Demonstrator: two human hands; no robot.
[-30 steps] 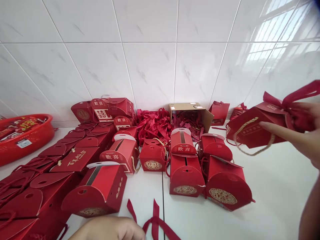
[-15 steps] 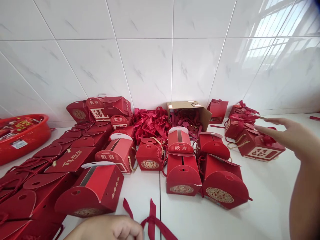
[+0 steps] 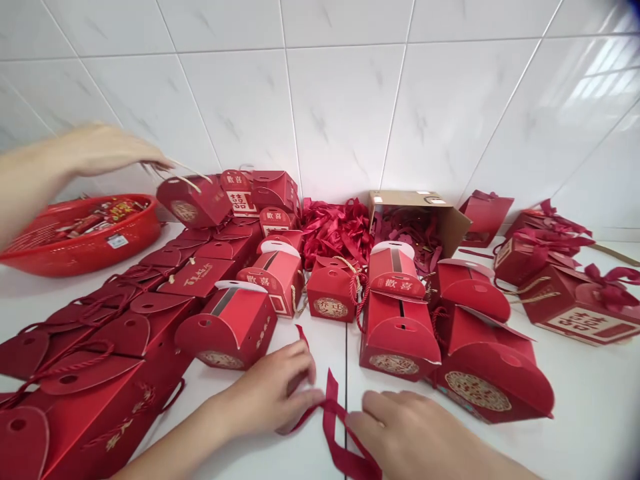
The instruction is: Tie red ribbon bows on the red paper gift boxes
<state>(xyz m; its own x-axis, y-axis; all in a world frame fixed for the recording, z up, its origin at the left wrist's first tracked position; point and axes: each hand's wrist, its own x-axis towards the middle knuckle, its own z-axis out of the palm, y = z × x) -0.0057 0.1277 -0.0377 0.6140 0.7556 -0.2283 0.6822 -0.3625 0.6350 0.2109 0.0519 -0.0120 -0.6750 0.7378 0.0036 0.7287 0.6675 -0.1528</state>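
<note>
A dark red ribbon [image 3: 334, 427] lies crossed on the white table in front of me. My left hand [image 3: 281, 387], fingers bent, pinches one strand of it. From the right, my right hand [image 3: 407, 430] closes thumb and fingers on another strand; it is slightly blurred. Just beyond my hands stand red gift boxes: one with a slotted top [image 3: 400, 340] ahead, a wider one with a round gold emblem [image 3: 490, 373] beyond my right hand, and one with a dark strip on top [image 3: 235, 323] by my left.
Another person's hand [image 3: 107, 150] at upper left holds a box [image 3: 190, 200] by its cord handle, near a red plastic basket [image 3: 145, 237] of sweets. Rows of boxes fill the left. Loose ribbons [image 3: 335, 230] and a cardboard carton [image 3: 453, 223] sit by the tiled wall [image 3: 340, 120]. Bow-tied boxes [image 3: 585, 300] stand right.
My right hand has come from the bow-tied boxes at the right to the ribbon. My left hand has moved forward. Another person's hand has appeared at upper left. The view has shifted left.
</note>
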